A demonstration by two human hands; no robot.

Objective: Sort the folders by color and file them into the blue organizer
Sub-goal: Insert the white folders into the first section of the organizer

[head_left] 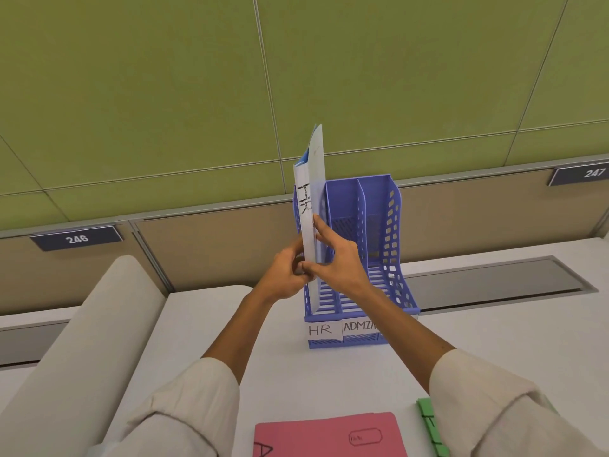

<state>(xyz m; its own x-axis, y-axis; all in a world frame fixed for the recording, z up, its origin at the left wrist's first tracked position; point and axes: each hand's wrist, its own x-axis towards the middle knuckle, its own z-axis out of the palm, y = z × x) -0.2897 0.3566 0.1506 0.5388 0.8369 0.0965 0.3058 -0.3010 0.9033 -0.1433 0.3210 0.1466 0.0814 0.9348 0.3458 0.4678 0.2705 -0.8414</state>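
A blue organizer [379,232] with three slots stands on the white desk, with paper labels "HR" and "ADMIN" on its front. A blue folder [311,199] marked "HR" stands upright in the leftmost slot. My left hand [285,275] pinches its lower front edge from the left. My right hand [336,255] grips the same edge from the right, fingers along the folder's side. A pink folder [329,435] lies flat at the near edge of the desk. A green folder [431,427] shows as a strip to its right, partly under my right sleeve.
A green panelled partition rises behind the desk, with number plates "246" [76,238] and "247" [580,174]. A grey cable tray lid [494,280] lies right of the organizer. A beige padded divider [75,341] runs along the left.
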